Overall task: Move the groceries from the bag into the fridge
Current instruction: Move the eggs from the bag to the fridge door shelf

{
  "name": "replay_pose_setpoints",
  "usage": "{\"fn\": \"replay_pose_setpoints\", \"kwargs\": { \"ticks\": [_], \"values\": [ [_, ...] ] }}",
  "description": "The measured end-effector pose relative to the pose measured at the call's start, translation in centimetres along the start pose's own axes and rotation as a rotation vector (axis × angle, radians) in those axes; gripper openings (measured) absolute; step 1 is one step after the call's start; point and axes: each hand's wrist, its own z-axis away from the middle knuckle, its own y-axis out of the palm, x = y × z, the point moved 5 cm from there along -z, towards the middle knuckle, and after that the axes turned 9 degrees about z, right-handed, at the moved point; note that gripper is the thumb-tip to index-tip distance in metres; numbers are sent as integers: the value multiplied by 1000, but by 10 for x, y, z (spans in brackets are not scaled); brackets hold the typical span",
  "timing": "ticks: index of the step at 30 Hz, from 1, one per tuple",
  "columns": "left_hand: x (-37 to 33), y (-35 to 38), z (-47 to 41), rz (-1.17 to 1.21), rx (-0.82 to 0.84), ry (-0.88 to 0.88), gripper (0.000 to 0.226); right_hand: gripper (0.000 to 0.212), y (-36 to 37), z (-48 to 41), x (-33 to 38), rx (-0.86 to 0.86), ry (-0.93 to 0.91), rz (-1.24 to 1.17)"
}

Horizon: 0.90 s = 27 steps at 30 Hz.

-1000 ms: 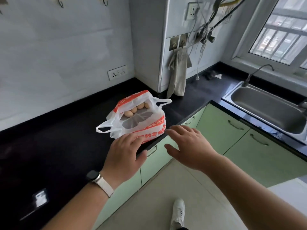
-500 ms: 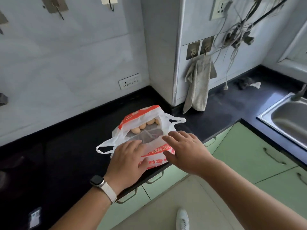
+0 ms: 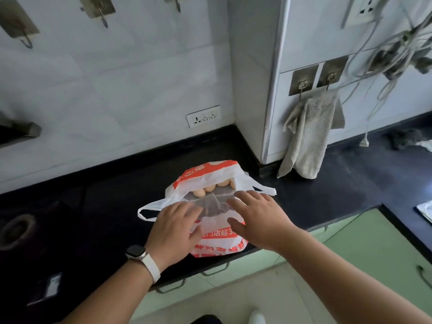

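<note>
Left hand (image 3: 174, 228) and right hand (image 3: 259, 218) lie flat-fingered, gripping nothing, on the flimsy plastic bag (image 3: 219, 244) at the counter (image 3: 105, 218) edge — its eggs (image 3: 210, 188), likely fragile, want a gentle lift from beneath

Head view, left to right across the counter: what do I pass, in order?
Watch → left hand → right hand → towel → dangling plug. The bag overlaps both hands, so it is left out.

Thin plastic bag (image 3: 217, 239) — glossy black counter (image 3: 98, 206).
</note>
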Motion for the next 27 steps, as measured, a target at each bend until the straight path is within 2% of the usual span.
{"fn": "replay_pose_setpoints", "kwargs": {
  "ticks": [6, 13, 22, 27],
  "values": [
    [27, 19, -15, -5, 18, -53, 44, 49, 13, -34, -4, 22, -41, -18],
    [65, 66, -47, 156, 126, -145, 47, 51, 40, -88, -2, 109, -74, 28],
    [112, 105, -88, 247, 164, -124, 49, 53, 91, -149, -4, 230, -101, 113],
    [142, 109, -110, 202, 188, -101, 51, 53, 97, -180, -10, 191, -89, 131]
  ]
}}
